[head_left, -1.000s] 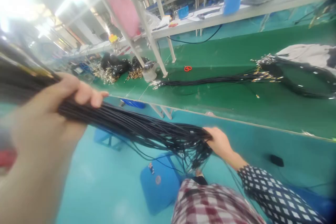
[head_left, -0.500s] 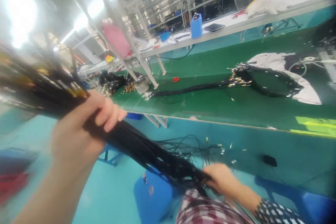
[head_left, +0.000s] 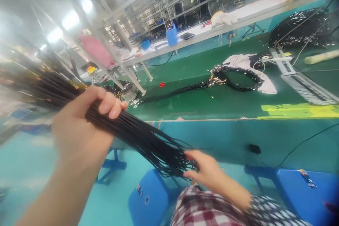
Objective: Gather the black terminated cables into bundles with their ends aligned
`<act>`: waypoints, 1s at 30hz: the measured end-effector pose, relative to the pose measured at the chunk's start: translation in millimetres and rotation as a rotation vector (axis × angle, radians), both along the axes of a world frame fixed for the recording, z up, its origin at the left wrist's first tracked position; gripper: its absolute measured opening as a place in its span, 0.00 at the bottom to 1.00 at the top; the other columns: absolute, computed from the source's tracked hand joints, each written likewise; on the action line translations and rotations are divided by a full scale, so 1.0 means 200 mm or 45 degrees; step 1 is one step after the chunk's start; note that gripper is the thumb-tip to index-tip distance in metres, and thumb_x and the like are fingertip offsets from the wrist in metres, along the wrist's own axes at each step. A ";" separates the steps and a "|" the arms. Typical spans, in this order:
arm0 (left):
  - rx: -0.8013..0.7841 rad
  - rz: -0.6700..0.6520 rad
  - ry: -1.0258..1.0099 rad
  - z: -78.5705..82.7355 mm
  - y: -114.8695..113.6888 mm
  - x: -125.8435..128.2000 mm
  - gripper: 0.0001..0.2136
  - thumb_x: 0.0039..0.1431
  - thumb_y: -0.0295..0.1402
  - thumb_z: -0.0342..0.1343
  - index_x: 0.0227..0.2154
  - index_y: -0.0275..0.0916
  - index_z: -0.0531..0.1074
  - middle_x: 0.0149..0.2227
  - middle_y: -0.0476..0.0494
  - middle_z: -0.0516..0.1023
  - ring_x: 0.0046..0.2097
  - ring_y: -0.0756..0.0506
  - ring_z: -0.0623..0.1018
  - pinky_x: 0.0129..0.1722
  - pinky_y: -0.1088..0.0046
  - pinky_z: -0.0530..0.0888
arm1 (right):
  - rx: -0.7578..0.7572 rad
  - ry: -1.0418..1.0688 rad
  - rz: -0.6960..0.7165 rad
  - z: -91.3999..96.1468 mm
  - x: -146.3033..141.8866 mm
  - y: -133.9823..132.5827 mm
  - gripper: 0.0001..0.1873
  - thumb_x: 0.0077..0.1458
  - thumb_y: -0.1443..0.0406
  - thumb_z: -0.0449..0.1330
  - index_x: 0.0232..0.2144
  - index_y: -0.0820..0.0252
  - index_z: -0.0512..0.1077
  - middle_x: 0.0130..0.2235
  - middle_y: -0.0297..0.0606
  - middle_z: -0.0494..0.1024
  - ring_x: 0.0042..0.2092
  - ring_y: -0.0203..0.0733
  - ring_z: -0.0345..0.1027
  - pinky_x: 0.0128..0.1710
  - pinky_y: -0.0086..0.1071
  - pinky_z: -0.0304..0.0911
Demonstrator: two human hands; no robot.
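Note:
My left hand (head_left: 84, 127) is closed round a thick bundle of black cables (head_left: 143, 134), which slants from the upper left down toward my lap. The bundle's upper ends fan out beyond my fist, with blurred metallic and yellowish tips. At the lower part of the bundle is my right hand (head_left: 209, 171), its thumb and forefinger on either side of the cables; its other fingers are partly hidden. Below it shows a red-and-white checked garment (head_left: 206, 208) over my lap.
A green worktop (head_left: 164, 107) carries another cable bundle (head_left: 180, 88), a coiled cable loop (head_left: 241, 86), a pale cloth (head_left: 268, 83), red-handled scissors (head_left: 162, 84) and a metal rack (head_left: 304, 81). Blue stools (head_left: 150, 201) stand on the floor. Behind is a white shelf (head_left: 159, 51).
My view has turned to the right. My right hand has come up and left, its thumb and forefinger now spread across the cables. Loose cable ends beyond the bundle no longer show.

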State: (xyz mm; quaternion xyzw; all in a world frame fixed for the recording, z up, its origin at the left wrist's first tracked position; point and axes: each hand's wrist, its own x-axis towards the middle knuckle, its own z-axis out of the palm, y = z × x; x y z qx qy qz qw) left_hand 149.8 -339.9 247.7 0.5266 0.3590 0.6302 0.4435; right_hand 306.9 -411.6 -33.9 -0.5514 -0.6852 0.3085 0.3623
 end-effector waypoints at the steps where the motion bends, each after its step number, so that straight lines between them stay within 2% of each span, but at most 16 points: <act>1: -0.013 -0.007 -0.030 0.01 0.00 0.03 0.10 0.54 0.28 0.53 0.19 0.36 0.63 0.18 0.53 0.54 0.21 0.54 0.60 0.32 0.70 0.71 | 0.002 -0.014 -0.013 -0.01 -0.10 0.04 0.34 0.45 0.55 0.66 0.54 0.59 0.66 0.51 0.46 0.74 0.50 0.51 0.69 0.48 0.40 0.65; 2: -0.026 -0.018 -0.053 0.01 0.00 0.05 0.10 0.54 0.28 0.53 0.19 0.36 0.63 0.17 0.53 0.55 0.20 0.54 0.60 0.32 0.70 0.71 | -0.002 -0.019 -0.020 -0.02 -0.18 0.08 0.35 0.46 0.56 0.66 0.55 0.60 0.65 0.52 0.47 0.73 0.51 0.52 0.69 0.49 0.40 0.65; 4: -0.033 -0.046 -0.044 0.02 0.01 0.05 0.11 0.54 0.27 0.53 0.18 0.36 0.63 0.16 0.53 0.55 0.20 0.54 0.59 0.31 0.71 0.70 | 0.017 -0.085 0.085 -0.03 -0.24 0.16 0.28 0.49 0.59 0.64 0.53 0.60 0.68 0.50 0.45 0.76 0.48 0.50 0.71 0.47 0.38 0.65; 7: -0.017 -0.036 0.065 0.00 0.04 -0.03 0.12 0.53 0.27 0.54 0.17 0.36 0.61 0.15 0.53 0.55 0.19 0.53 0.59 0.28 0.71 0.69 | 0.106 -0.269 0.230 0.00 -0.05 0.25 0.15 0.54 0.60 0.59 0.44 0.55 0.73 0.42 0.39 0.80 0.42 0.46 0.74 0.42 0.35 0.65; 10: -0.015 -0.013 0.160 -0.05 0.07 -0.13 0.10 0.51 0.25 0.57 0.19 0.37 0.63 0.15 0.53 0.58 0.19 0.53 0.61 0.28 0.72 0.69 | 0.248 -0.354 -0.122 0.07 0.23 0.26 0.13 0.54 0.65 0.57 0.43 0.55 0.73 0.43 0.39 0.80 0.43 0.45 0.73 0.42 0.35 0.64; 12: 0.002 -0.006 0.151 -0.08 0.08 -0.16 0.08 0.50 0.24 0.58 0.21 0.37 0.65 0.15 0.54 0.59 0.19 0.53 0.62 0.29 0.72 0.69 | 0.315 -0.325 -0.393 0.08 0.27 0.21 0.15 0.51 0.69 0.56 0.42 0.56 0.73 0.44 0.40 0.79 0.44 0.45 0.72 0.44 0.36 0.63; 13: 0.024 -0.005 0.133 -0.10 0.08 -0.16 0.07 0.50 0.24 0.58 0.22 0.37 0.65 0.15 0.54 0.59 0.19 0.53 0.62 0.29 0.72 0.70 | 0.317 -0.309 -0.433 0.07 0.24 0.17 0.15 0.50 0.69 0.55 0.41 0.57 0.73 0.43 0.40 0.79 0.44 0.45 0.72 0.44 0.36 0.63; 14: 0.042 -0.013 0.125 -0.11 0.08 -0.16 0.07 0.50 0.25 0.59 0.22 0.37 0.65 0.15 0.54 0.59 0.19 0.53 0.62 0.29 0.72 0.70 | 0.286 -0.312 -0.414 0.05 0.18 0.13 0.13 0.50 0.69 0.56 0.39 0.57 0.73 0.41 0.41 0.79 0.42 0.45 0.72 0.43 0.35 0.63; 15: 0.049 -0.030 0.128 -0.12 0.08 -0.14 0.07 0.50 0.25 0.59 0.22 0.37 0.65 0.15 0.54 0.59 0.19 0.54 0.62 0.29 0.72 0.69 | 0.233 -0.329 -0.257 0.02 0.12 0.08 0.10 0.50 0.68 0.56 0.37 0.57 0.73 0.38 0.40 0.79 0.40 0.45 0.73 0.41 0.34 0.64; 16: 0.036 -0.056 0.144 -0.12 0.07 -0.13 0.08 0.49 0.25 0.60 0.22 0.37 0.66 0.16 0.54 0.59 0.19 0.54 0.62 0.28 0.72 0.69 | 0.179 -0.350 0.036 -0.01 0.06 0.04 0.09 0.51 0.66 0.57 0.36 0.56 0.73 0.35 0.38 0.80 0.38 0.43 0.73 0.38 0.31 0.64; 18: -0.009 -0.100 0.181 -0.14 0.07 -0.12 0.08 0.48 0.25 0.61 0.22 0.36 0.66 0.16 0.54 0.59 0.19 0.54 0.62 0.26 0.73 0.67 | 0.127 -0.374 0.159 -0.04 0.04 0.01 0.04 0.48 0.63 0.62 0.30 0.53 0.73 0.25 0.32 0.78 0.29 0.41 0.73 0.31 0.29 0.63; 20: -0.019 -0.092 0.185 -0.15 0.07 -0.12 0.08 0.48 0.24 0.61 0.22 0.36 0.66 0.17 0.54 0.59 0.20 0.54 0.62 0.27 0.73 0.67 | 0.107 -0.389 0.045 -0.03 0.15 0.04 0.08 0.52 0.63 0.59 0.37 0.53 0.74 0.31 0.34 0.81 0.33 0.43 0.74 0.33 0.31 0.62; 23: 0.001 -0.048 0.145 -0.17 0.08 -0.12 0.09 0.49 0.25 0.60 0.21 0.37 0.64 0.17 0.54 0.59 0.20 0.53 0.61 0.30 0.72 0.69 | 0.143 -0.403 -0.362 0.00 0.33 0.10 0.11 0.55 0.64 0.55 0.41 0.53 0.73 0.40 0.38 0.80 0.40 0.46 0.74 0.40 0.36 0.63; 25: -0.010 -0.048 0.129 -0.16 0.09 -0.11 0.11 0.51 0.27 0.60 0.20 0.38 0.63 0.17 0.54 0.58 0.21 0.53 0.61 0.31 0.71 0.69 | 0.162 -0.336 -0.512 0.00 0.33 0.09 0.11 0.54 0.66 0.56 0.41 0.55 0.73 0.41 0.39 0.80 0.42 0.46 0.73 0.42 0.36 0.63; 27: -0.005 -0.080 0.118 -0.16 0.08 -0.09 0.13 0.53 0.30 0.59 0.19 0.38 0.61 0.17 0.54 0.58 0.21 0.53 0.61 0.32 0.71 0.70 | 0.118 -0.212 -0.383 -0.04 0.23 0.00 0.13 0.53 0.67 0.56 0.42 0.56 0.74 0.42 0.41 0.80 0.42 0.45 0.73 0.42 0.35 0.65; 30: -0.035 -0.220 0.114 -0.15 0.05 -0.06 0.15 0.55 0.32 0.57 0.18 0.38 0.59 0.17 0.54 0.55 0.20 0.54 0.60 0.29 0.73 0.67 | -0.061 -0.081 0.187 -0.07 0.13 -0.13 0.22 0.49 0.66 0.60 0.48 0.52 0.72 0.42 0.38 0.80 0.41 0.44 0.74 0.40 0.33 0.66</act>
